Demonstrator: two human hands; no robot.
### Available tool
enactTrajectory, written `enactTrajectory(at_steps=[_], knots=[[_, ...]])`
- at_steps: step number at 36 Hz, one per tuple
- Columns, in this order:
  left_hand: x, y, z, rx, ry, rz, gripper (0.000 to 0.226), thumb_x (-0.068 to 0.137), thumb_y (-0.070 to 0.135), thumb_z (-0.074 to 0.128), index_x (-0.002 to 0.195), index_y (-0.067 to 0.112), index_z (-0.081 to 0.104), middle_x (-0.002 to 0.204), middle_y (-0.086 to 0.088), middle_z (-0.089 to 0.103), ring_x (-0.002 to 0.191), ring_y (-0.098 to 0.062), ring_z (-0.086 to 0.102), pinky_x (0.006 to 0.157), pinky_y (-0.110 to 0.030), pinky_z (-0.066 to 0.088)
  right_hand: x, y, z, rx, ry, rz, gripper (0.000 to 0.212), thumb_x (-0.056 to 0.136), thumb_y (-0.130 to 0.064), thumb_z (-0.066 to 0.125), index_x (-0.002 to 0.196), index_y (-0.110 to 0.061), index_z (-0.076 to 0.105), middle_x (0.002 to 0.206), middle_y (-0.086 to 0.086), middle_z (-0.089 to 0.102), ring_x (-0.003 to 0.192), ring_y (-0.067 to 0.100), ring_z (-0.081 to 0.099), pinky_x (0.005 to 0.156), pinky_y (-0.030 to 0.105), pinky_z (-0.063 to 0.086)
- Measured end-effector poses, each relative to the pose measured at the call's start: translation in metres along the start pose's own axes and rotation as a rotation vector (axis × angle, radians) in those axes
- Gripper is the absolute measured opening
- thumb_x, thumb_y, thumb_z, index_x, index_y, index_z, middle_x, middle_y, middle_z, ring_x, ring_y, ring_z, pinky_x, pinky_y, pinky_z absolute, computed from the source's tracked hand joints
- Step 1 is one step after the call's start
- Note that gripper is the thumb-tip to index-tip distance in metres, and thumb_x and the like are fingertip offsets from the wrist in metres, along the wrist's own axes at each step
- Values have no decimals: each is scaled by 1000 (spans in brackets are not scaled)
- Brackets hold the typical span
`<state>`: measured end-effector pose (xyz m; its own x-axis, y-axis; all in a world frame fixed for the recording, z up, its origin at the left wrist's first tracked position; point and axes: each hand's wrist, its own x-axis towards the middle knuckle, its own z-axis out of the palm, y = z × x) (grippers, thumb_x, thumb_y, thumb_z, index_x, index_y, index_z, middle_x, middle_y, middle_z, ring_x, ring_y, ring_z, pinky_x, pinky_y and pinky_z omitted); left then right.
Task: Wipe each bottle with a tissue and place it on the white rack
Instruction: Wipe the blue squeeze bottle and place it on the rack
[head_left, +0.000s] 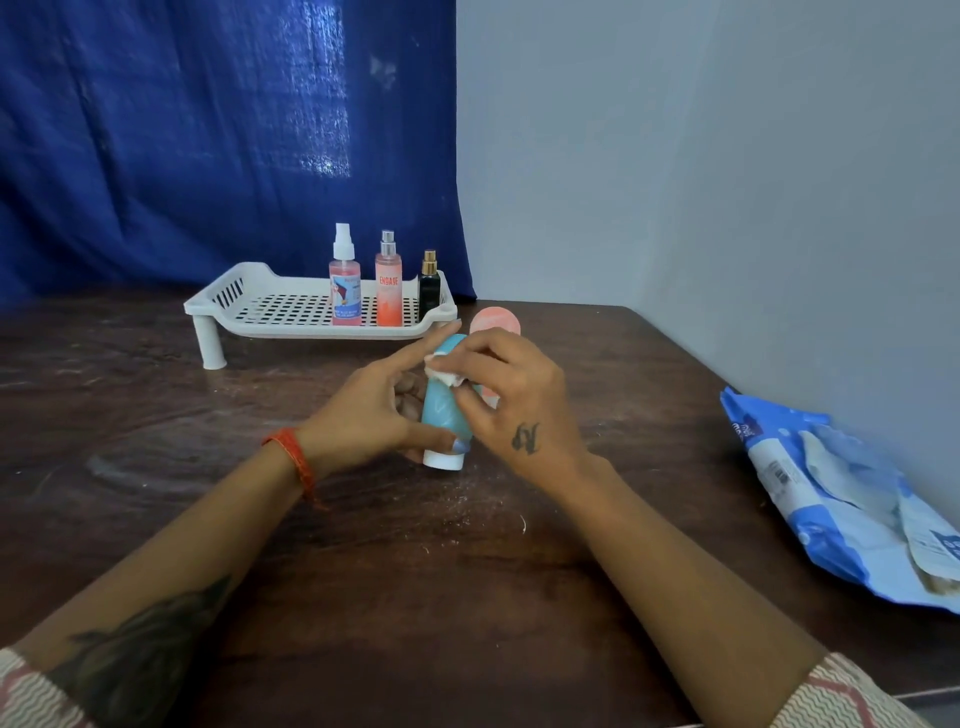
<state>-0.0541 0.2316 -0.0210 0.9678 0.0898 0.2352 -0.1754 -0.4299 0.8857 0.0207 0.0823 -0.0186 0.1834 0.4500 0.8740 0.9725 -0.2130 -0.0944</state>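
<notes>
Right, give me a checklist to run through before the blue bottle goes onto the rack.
1. Blue bottle held in left hand: ok.
2. Tissue in right hand, on the bottle: ok.
3. Bottle wiped all round: cannot tell.
4. Free space on white rack, left of the three bottles standing there: ok.
5. Pink bottle behind the hands, not on the rack: not ok.
6. Tissue pack on the table at right: ok.

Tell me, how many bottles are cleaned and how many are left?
Three bottles already stand on the white rack: a pink spray bottle, an orange spray bottle and a small dark bottle. The left hand holds the teal bottle while the right hand rubs it with a tissue. A pink bottle behind still waits.
</notes>
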Motion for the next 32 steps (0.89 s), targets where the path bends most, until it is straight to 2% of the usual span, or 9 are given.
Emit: enactTrajectory(at_steps=[3,7,11,15,17,20,24,28,32], knots=[[0,2,1,-3,-5,9,107,59,6,86,141,47,30,108,-11,68,93,-28,68,79,-52,57,0,1,-3,39,-33,7,20,74,-5,65,91,-10,74,91,6,67,88,13,60,80,19,46],[-3,6,5,-7,-3,12,98,49,22,85,129,55,38,94,-13,68,81,-28,67,74,-46,59,0,5,-7,73,20,104,23,76,-14,58,91,-10,74,88,4,65,79,6,56,72,11,45],[-5,8,5,-11,2,13,93,48,23,84,120,59,40,90,-16,65,74,-23,64,68,-38,59,0,7,-7,-6,85,184,21,76,-9,66,96,-9,71,91,6,67,79,3,53,74,1,36],[-5,9,6,-24,20,13,93,46,23,83,120,57,40,89,-17,65,74,-27,65,69,-42,59,0,4,-6,7,56,89,20,81,-14,58,95,-8,71,93,8,69,85,18,63,79,15,43],[-5,9,6,-18,19,19,95,46,23,84,125,53,40,92,-16,66,77,-32,67,71,-47,59,-1,4,-5,16,14,-4,16,79,-5,64,93,-8,72,93,8,70,88,20,63,81,23,47],[-5,9,4,-13,-1,14,99,54,15,84,136,43,36,101,-16,67,83,-30,69,73,-50,58,-2,4,-5,17,-55,-72,22,73,2,72,92,-9,74,94,7,70,90,20,62,82,23,46],[-4,9,3,-11,-26,7,99,63,3,82,133,52,33,105,-17,64,84,-28,69,65,-40,59,-2,7,-9,67,-36,-61,19,72,3,70,86,-9,75,92,6,70,89,18,63,81,23,47],[-4,10,4,-5,-23,4,96,61,8,83,129,56,34,104,-20,62,83,-32,67,61,-33,57,-2,10,-10,84,74,15,20,73,6,66,86,-6,74,91,7,72,87,19,66,78,29,54],[-3,7,3,18,3,7,101,53,19,91,130,56,38,103,-17,64,85,-33,67,65,-36,58,-2,10,-7,58,126,65,18,76,5,68,91,-5,73,92,9,71,86,19,66,77,29,54]])
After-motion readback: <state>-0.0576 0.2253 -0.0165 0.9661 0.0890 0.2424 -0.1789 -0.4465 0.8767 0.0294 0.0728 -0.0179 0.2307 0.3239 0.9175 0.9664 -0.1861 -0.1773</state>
